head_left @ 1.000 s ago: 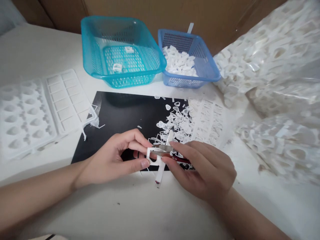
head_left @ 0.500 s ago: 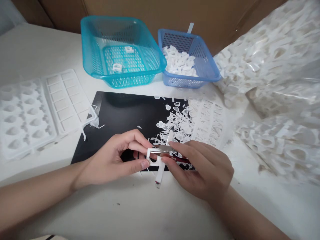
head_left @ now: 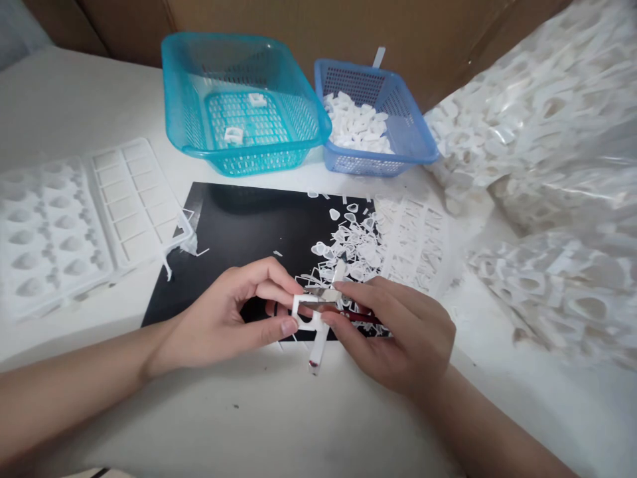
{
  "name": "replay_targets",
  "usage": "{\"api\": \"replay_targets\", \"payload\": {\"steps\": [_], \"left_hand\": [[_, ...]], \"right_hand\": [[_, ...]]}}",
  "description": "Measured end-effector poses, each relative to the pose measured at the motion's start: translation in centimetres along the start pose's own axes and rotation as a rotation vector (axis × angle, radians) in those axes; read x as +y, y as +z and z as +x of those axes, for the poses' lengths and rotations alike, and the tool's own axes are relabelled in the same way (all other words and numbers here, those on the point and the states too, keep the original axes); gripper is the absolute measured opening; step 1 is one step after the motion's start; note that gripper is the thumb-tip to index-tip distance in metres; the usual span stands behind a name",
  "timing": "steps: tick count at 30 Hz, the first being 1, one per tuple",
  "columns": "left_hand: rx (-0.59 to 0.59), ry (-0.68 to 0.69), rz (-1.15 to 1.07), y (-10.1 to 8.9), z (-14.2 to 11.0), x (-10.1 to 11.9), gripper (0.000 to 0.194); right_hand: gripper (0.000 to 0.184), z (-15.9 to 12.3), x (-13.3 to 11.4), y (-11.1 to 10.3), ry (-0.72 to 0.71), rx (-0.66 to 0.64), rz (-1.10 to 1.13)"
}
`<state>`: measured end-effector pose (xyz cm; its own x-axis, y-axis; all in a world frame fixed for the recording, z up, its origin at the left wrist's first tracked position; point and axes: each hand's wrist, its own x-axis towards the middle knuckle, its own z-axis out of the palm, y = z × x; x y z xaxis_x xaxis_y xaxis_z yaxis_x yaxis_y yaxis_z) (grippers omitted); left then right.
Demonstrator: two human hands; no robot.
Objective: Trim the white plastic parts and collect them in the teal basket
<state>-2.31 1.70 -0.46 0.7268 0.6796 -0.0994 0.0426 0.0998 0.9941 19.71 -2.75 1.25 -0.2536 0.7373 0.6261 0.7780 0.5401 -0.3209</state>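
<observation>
My left hand (head_left: 233,309) pinches a small white square frame (head_left: 295,309) between thumb and fingers, above the front edge of a black mat (head_left: 239,219). My right hand (head_left: 405,325) is closed on a pair of small scissors (head_left: 319,306) with dark red handles. The slightly parted metal blades reach the frame, one of them across its opening. Below the hands lies a slim white stick-like tool (head_left: 320,348), its middle partly covered. White offcuts (head_left: 361,245) are heaped on the mat's right side, just beyond my right hand.
A teal basket (head_left: 174,133) at the back holds two white pieces. The blue basket (head_left: 423,143) beside it holds many white pieces. White moulded trays (head_left: 107,219) lie at left. Clear bags of white parts (head_left: 557,133) bulge along the right. Cardboard (head_left: 348,26) stands behind.
The scissor blades have parted, where before they were closer together. My right hand has shifted slightly left; my left hand and the frame have stayed in place.
</observation>
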Motion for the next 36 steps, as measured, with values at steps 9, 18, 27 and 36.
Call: {"api": "replay_targets", "payload": {"steps": [9,18,27,36], "left_hand": [[0.012,0.015,0.014,0.02,0.0,0.01,0.013],[-0.006,-0.009,-0.044,0.07,-0.03,0.29,0.01],[-0.008,-0.014,-0.074,0.09,0.09,0.21,0.008],[-0.018,-0.003,-0.091,0.03,0.03,0.01,0.01]], "right_hand": [[0.01,-0.01,-0.09,0.48,0.056,0.005,0.091],[0.009,-0.27,-0.02,0.6,0.127,-0.023,0.158],[0.01,-0.36,-0.04,0.61,0.127,-0.008,0.164],[0.01,-0.13,-0.06,0.46,0.109,-0.011,0.156]]}}
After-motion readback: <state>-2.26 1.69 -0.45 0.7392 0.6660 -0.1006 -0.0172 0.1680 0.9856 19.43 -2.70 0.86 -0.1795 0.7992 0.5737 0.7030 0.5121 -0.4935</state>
